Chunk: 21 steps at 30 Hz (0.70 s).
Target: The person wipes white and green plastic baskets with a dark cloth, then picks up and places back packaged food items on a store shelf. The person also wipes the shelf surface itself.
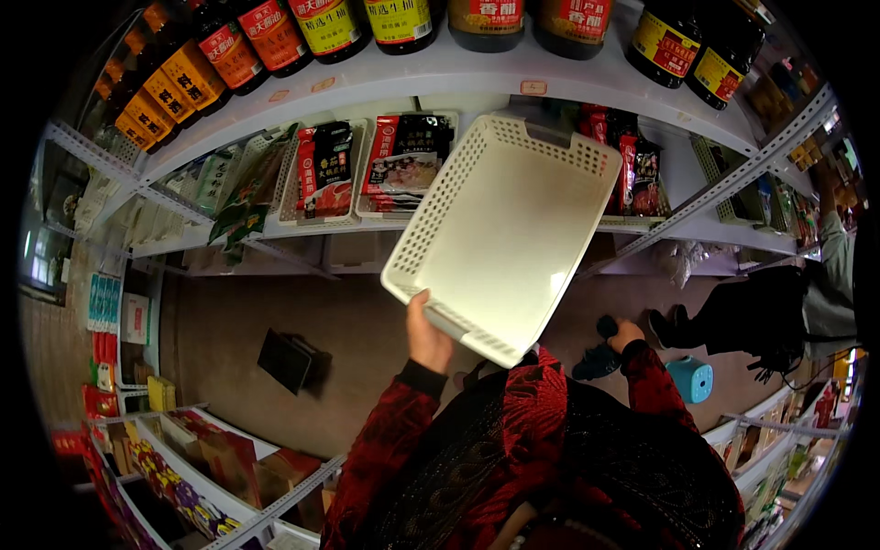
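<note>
An empty white plastic basket [509,227] with perforated sides is tilted in front of me, its inside facing up. My left hand [427,337] grips its near left corner, thumb over the rim. Lower and to the right, my right hand [625,335] is closed on a dark, bluish cloth [597,361] that hangs down. The basket's far end overlaps the lower shelf [275,230] in the picture; whether it touches the shelf I cannot tell. Packets of hotpot base [405,155] lie in a white basket left of it, and more packets [636,168] show behind its right side.
Bottles of soy sauce [399,24] and vinegar [487,24] line the upper shelf [440,72]. On the floor are a dark box-like object [285,361] and a blue plastic stool [689,379]. Another person [763,309] stands at right. Stocked shelving [206,467] runs behind me.
</note>
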Tool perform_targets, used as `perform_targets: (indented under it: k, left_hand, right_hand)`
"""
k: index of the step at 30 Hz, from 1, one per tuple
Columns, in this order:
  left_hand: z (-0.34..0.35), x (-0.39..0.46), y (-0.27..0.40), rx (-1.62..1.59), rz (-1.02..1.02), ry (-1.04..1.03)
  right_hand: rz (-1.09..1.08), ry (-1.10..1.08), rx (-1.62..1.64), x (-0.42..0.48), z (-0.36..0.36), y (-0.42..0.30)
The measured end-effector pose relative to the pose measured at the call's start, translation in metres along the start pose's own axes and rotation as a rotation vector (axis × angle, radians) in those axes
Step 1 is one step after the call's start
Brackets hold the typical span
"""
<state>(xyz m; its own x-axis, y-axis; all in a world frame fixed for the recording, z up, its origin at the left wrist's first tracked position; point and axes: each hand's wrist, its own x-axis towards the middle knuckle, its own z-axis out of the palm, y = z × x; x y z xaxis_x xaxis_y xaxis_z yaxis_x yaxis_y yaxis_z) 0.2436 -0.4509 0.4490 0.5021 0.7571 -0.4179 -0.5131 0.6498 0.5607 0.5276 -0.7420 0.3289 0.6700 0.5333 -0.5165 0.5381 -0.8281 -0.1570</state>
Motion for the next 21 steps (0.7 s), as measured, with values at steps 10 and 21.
perform_targets:
  k: [10, 21]
  left_hand:
    - [0.089, 0.084, -0.094, -0.121, -0.2, 0.006]
    - [0.092, 0.185, -0.158, -0.011, -0.07, 0.332]
  right_hand:
    - [-0.223, 0.107, 0.002, 0.033, -0.031, 0.039]
    - [-0.255, 0.052, 0.133, 0.064, -0.087, 0.032]
